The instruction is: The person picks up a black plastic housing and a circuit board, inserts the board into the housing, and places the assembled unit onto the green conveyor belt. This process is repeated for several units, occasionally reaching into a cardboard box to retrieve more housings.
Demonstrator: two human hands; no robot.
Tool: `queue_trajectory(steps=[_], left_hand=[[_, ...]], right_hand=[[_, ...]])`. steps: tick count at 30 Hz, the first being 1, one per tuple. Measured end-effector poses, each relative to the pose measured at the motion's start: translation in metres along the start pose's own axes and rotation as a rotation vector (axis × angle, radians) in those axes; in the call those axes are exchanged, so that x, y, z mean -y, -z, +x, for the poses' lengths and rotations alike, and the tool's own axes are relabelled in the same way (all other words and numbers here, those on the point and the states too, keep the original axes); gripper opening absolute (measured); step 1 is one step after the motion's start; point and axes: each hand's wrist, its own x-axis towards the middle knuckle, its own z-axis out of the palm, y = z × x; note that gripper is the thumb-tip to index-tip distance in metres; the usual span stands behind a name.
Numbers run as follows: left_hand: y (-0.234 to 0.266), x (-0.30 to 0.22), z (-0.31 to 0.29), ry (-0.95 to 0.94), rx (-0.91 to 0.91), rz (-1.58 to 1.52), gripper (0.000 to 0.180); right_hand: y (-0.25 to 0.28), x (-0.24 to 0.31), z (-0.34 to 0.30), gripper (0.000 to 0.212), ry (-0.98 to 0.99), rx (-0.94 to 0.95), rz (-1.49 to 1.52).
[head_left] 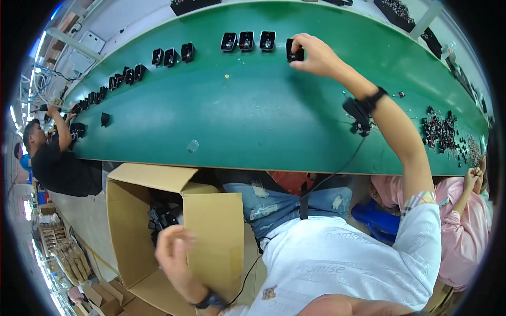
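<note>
My right hand (316, 55) reaches to the far side of the green table, thumb and fingers closed round a small black box-shaped housing (291, 51). A row of three similar open black housings (246, 41) stands just to its left. My left hand (176, 258) is slightly blurred at the cardboard box (213, 231) beside my lap. Its fingers are loosely bent and apart, and I see nothing in them. Inside the box lie several black parts (162, 217), close beyond my left fingertips.
More housings (169, 57) line the table (253, 116) toward the left, where a co-worker (58, 152) sits. On the right are a pile of small wired parts (440, 131) and a person in pink (464, 231). A cable runs from the black device (361, 111) on my right wrist.
</note>
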Motion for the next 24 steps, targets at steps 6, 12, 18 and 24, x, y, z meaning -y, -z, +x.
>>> queue_trajectory(steps=[6, 12, 18, 24], left_hand=[[0.169, 0.199, 0.031, 0.428, -0.134, 0.589, 0.047], [0.114, 0.382, 0.030, 0.443, 0.465, 0.763, 0.103], [0.171, 0.552, -0.015, 0.536, 0.555, 0.226, 0.085], [0.199, 0.496, -0.044, 0.597, 0.507, 0.247, 0.076]], right_hand=[[-0.060, -0.053, 0.065, 0.041, -0.155, 0.067, -0.141], [-0.036, -0.067, 0.008, 0.048, 0.015, -0.298, -0.428], [0.106, 0.043, -0.099, 0.034, -0.142, 0.228, -0.029], [0.070, 0.043, -0.203, 0.043, -0.274, 0.007, -0.227]])
